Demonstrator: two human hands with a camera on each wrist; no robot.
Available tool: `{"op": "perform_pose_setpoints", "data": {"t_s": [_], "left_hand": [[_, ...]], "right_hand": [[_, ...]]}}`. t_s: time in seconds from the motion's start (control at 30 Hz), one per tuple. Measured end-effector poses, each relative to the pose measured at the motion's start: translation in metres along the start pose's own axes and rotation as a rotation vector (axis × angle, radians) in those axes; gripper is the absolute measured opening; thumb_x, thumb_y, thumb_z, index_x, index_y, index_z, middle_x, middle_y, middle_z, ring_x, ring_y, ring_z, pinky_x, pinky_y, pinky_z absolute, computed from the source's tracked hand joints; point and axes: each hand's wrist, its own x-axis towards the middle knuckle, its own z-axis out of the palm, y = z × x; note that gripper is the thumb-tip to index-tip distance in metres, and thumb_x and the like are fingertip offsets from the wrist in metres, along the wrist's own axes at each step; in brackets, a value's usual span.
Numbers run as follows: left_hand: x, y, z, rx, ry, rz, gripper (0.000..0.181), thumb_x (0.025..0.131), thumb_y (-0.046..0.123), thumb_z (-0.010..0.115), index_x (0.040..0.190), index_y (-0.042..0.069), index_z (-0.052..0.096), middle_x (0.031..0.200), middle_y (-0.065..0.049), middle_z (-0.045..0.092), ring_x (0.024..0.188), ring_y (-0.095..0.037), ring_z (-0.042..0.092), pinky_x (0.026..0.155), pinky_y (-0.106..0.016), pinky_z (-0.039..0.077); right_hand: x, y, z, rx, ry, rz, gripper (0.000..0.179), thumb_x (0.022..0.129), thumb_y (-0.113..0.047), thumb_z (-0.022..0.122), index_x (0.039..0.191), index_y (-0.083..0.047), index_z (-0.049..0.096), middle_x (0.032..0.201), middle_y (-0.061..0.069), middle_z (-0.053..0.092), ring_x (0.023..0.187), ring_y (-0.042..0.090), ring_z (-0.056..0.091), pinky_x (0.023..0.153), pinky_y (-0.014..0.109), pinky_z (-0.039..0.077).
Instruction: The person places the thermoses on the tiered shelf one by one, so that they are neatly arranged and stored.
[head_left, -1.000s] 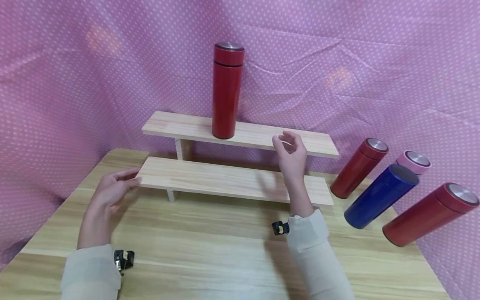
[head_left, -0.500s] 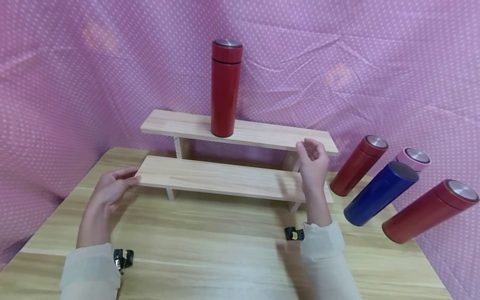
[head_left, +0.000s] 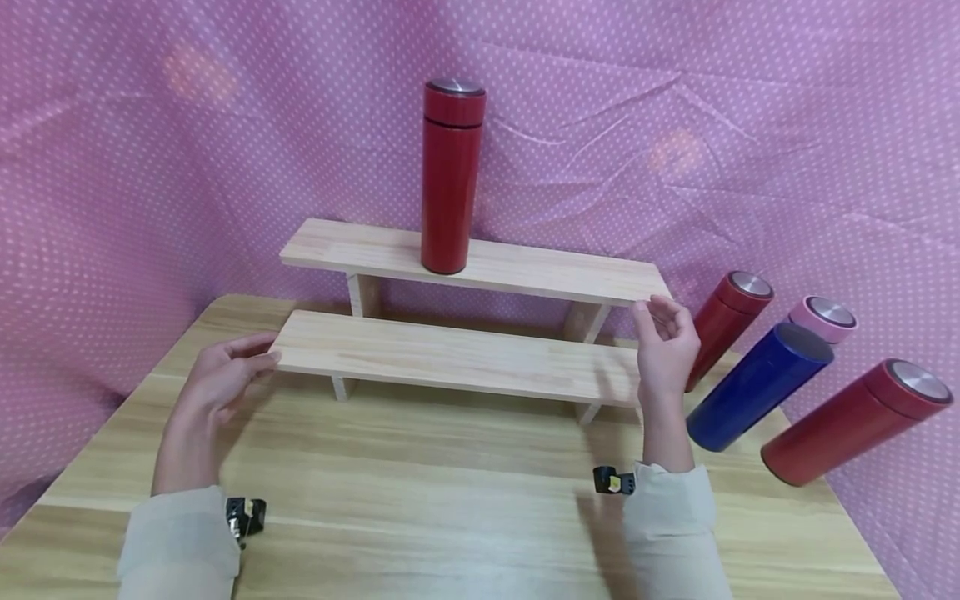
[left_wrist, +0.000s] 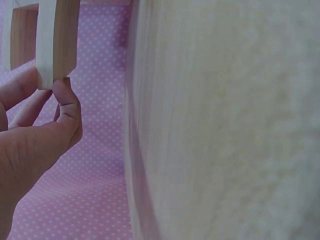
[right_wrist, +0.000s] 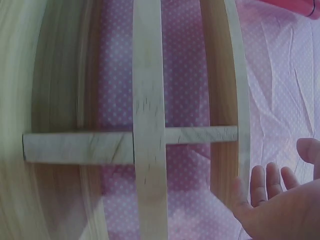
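A two-step wooden shelf stands on the table, with a lower board (head_left: pixel 450 354) in front of a higher upper board (head_left: pixel 547 268). My left hand (head_left: pixel 213 383) pinches the left end of the lower board between thumb and fingers; the left wrist view has the thumb (left_wrist: pixel 67 102) right at the board's end. Over the shelf's right end is my right hand (head_left: pixel 666 354), its fingers (right_wrist: pixel 273 182) loosely bent around nothing. That hand hides part of the lower board's right end. Upright on the upper board is a tall red thermos flask (head_left: pixel 452 183) with a silver-topped lid.
Right of the shelf stand a red flask (head_left: pixel 727 321), a pink flask (head_left: pixel 825 320) mostly hidden behind a blue flask (head_left: pixel 757 392), and another red flask (head_left: pixel 847 429). Pink dotted cloth (head_left: pixel 570 100) hangs behind the wood-grain table (head_left: pixel 420 500).
My right hand has moved right along the shelf to its right end, near the standing flasks. The left hand keeps its pinch on the lower board; the flasks stay put.
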Motion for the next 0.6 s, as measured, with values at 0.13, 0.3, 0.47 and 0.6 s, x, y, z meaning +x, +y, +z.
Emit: {"op": "perform_pose_setpoints", "data": {"t_s": [0.13,0.3,0.47,0.6], "left_hand": [[0.001,0.001,0.0,0.012,0.002,-0.001,0.063,0.101,0.016,0.065,0.153,-0.004,0.036,0.15,-0.016,0.035,0.099,0.004,0.055,0.09,-0.014,0.051],[0.001,0.003,-0.002,-0.009,0.002,-0.002,0.063,0.1,0.014,0.066,0.153,-0.004,0.036,0.138,-0.007,0.045,0.097,0.001,0.056,0.088,-0.015,0.052],[0.001,0.003,-0.002,-0.04,0.008,-0.007,0.064,0.099,0.014,0.068,0.152,-0.006,0.037,0.128,0.001,0.048,0.097,0.0,0.055,0.088,-0.016,0.052],[-0.001,0.003,-0.001,-0.032,-0.005,-0.014,0.066,0.099,0.016,0.069,0.153,-0.005,0.036,0.14,-0.009,0.044,0.098,0.0,0.055,0.087,-0.016,0.052]], "right_hand": [[0.002,-0.001,-0.008,0.007,0.041,-0.019,0.023,0.093,-0.01,0.073,0.113,-0.002,0.066,0.101,-0.001,0.066,0.098,0.015,0.06,0.089,0.024,0.05],[0.008,-0.008,-0.018,0.058,0.077,-0.031,0.02,0.092,-0.008,0.074,0.11,-0.004,0.066,0.099,0.001,0.065,0.095,0.014,0.059,0.085,0.023,0.049],[0.011,-0.014,-0.035,0.128,0.12,0.016,0.018,0.09,-0.008,0.077,0.106,-0.007,0.069,0.096,0.002,0.068,0.089,0.014,0.062,0.075,0.019,0.056],[0.009,-0.02,-0.053,0.174,0.144,0.097,0.022,0.089,-0.007,0.078,0.109,-0.008,0.069,0.1,0.004,0.067,0.088,0.015,0.065,0.072,0.019,0.058]]}}
